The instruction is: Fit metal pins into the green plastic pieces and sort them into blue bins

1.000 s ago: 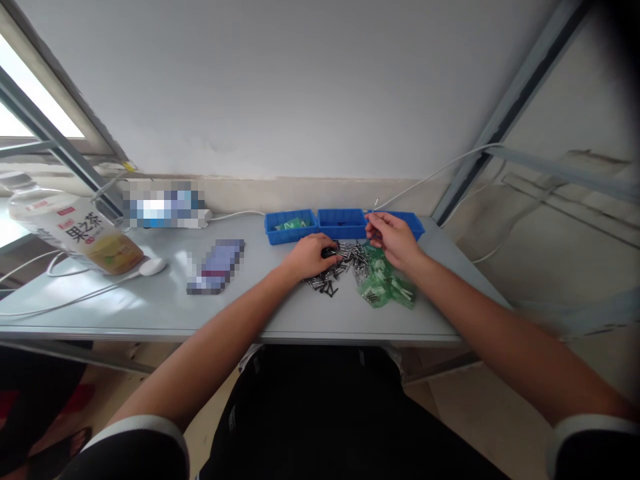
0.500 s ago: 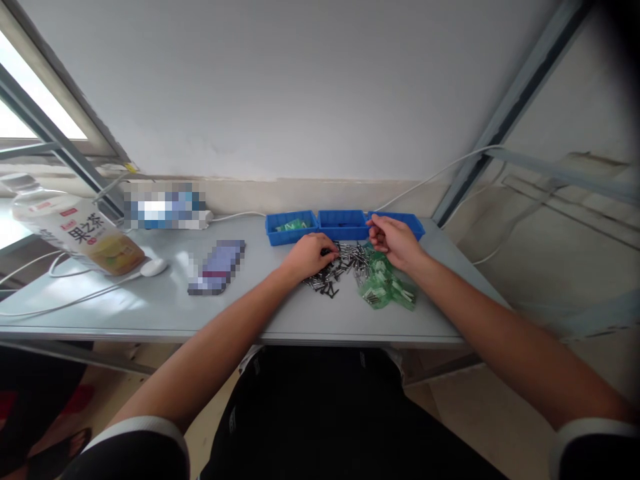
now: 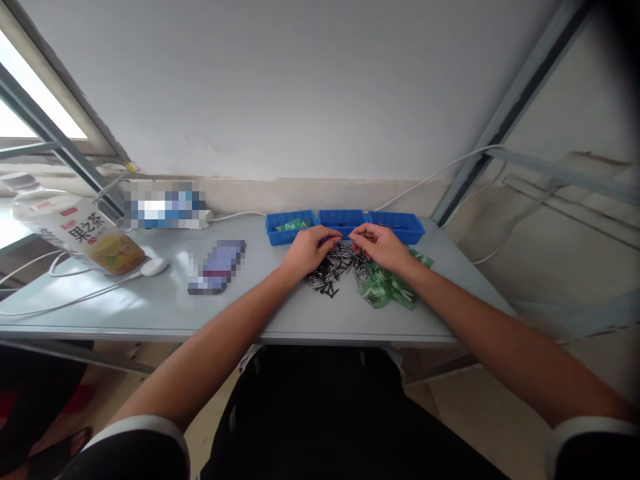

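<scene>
A heap of small black and silver parts (image 3: 334,270) lies on the grey table (image 3: 150,307), with a pile of small green pieces (image 3: 387,288) to its right. My left hand (image 3: 310,250) rests over the heap's far left side, fingers curled in a pinch. My right hand (image 3: 379,245) sits just right of it above the heap, fingers also pinched together. What either hand holds is too small to make out. Behind the hands stand three blue trays: left (image 3: 290,227), middle (image 3: 343,219) and right (image 3: 397,225).
A drink bottle (image 3: 75,230) lies on its side at the far left, next to a white mouse (image 3: 153,267) and white cables. A blurred flat object (image 3: 217,266) lies left of the heap. A metal frame post (image 3: 505,110) rises at the right.
My right hand has moved left from the right tray to the heap, close to my left hand. My left hand has shifted slightly forward. More green pieces show at the right.
</scene>
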The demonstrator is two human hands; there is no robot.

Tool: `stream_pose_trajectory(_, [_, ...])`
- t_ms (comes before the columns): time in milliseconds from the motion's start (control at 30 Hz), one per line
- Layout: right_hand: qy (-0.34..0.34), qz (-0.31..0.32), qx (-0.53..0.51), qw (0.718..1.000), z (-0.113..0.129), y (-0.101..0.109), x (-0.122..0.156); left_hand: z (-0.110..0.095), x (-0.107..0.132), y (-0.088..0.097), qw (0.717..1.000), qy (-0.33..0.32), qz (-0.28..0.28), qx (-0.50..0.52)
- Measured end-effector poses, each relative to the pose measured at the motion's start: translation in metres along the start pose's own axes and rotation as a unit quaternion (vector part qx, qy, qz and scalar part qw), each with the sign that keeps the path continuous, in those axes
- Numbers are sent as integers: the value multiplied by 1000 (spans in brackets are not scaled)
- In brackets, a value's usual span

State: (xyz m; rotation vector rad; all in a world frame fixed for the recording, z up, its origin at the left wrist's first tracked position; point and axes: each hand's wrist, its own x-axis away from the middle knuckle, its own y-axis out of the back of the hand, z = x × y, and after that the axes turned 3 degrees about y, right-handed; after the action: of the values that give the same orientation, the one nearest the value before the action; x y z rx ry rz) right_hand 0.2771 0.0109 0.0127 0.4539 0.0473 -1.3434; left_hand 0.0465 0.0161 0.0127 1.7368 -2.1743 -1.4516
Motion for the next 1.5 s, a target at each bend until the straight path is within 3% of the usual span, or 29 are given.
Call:
stream_pose_trajectory(133, [24, 8, 19, 1000, -3, 0, 1, 0, 0, -1, 999, -36, 11, 9])
stream_pose_trajectory(300, [35, 21, 12, 999, -6, -2, 2, -3, 1, -3, 998, 8, 13, 59])
stream_pose_trajectory(733, [44, 62, -66, 995, -11, -6, 2, -3, 2, -7, 981, 44, 1, 188])
stream_pose_trajectory(1067, [37, 67, -84, 994, -11, -5, 2, 2, 0, -5, 973, 96, -41, 205])
stream_pose_trajectory(1267, [33, 65, -74, 995, -11, -5, 3, 5, -2, -6, 977, 68, -76, 189])
stream_pose_trajectory(1500, [37, 60, -71, 995, -6, -6, 3, -1, -1, -3, 975, 53, -36, 214])
